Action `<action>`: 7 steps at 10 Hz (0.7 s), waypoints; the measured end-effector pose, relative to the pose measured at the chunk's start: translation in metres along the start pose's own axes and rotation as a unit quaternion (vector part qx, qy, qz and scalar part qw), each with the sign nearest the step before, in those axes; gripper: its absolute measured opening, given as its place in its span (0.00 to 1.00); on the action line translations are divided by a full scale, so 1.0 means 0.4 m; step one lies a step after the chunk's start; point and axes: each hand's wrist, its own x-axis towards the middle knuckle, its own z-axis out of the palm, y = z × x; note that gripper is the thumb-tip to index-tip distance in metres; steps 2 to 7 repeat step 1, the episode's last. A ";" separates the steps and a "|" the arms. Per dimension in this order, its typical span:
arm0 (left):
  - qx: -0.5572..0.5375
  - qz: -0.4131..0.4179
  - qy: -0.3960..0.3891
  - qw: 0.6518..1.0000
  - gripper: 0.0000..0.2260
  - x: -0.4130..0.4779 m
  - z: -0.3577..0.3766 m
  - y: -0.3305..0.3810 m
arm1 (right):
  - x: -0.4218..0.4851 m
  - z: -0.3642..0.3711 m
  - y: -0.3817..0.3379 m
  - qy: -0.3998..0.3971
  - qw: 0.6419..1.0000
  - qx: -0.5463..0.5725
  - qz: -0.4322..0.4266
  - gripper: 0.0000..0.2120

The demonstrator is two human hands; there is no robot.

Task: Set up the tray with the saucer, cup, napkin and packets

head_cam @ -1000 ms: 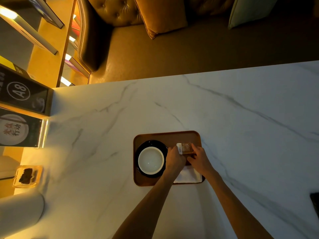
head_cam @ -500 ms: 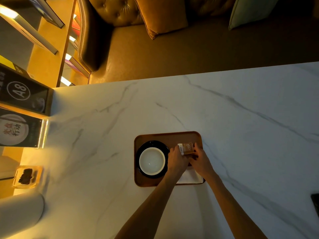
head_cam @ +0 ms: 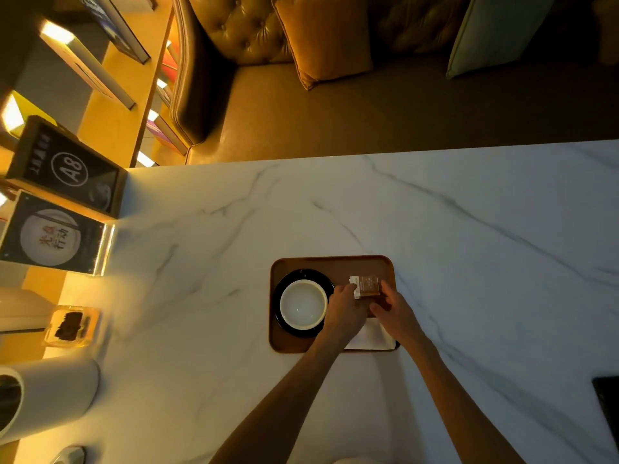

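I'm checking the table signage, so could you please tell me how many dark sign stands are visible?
2: the stand marked A8 at the table's far left corner, and the plate-picture stand directly nearer it. Others may lie out of frame.

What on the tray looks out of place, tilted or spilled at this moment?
Nothing stands out. The cup sits upright and empty on the saucer, with no spill on the tray. The napkin lies flat; both hands are at the packets.

We see the tray (head_cam: 335, 262) on the bench (head_cam: 469, 229). In it the cup (head_cam: 303, 304) sits on the saucer (head_cam: 301, 274) at left, packets (head_cam: 366, 286) right, the napkin (head_cam: 371, 338) nearer us.
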 end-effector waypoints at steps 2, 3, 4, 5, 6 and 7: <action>0.036 0.038 0.032 0.998 0.17 -0.037 -0.027 -0.025 | -0.039 -0.008 -0.001 0.019 0.999 -0.027 -0.010 0.29; 0.036 0.038 0.032 0.998 0.17 -0.037 -0.027 -0.025 | -0.039 -0.008 -0.001 0.019 0.999 -0.027 -0.010 0.29; 0.036 0.038 0.032 0.998 0.17 -0.037 -0.027 -0.025 | -0.039 -0.008 -0.001 0.019 0.999 -0.027 -0.010 0.29; 0.036 0.038 0.032 0.998 0.17 -0.037 -0.027 -0.025 | -0.039 -0.008 -0.001 0.019 0.999 -0.027 -0.010 0.29; 0.036 0.038 0.032 0.998 0.17 -0.037 -0.027 -0.025 | -0.039 -0.008 -0.001 0.019 0.999 -0.027 -0.010 0.29; 0.036 0.038 0.032 0.998 0.17 -0.037 -0.027 -0.025 | -0.039 -0.008 -0.001 0.019 0.999 -0.027 -0.010 0.29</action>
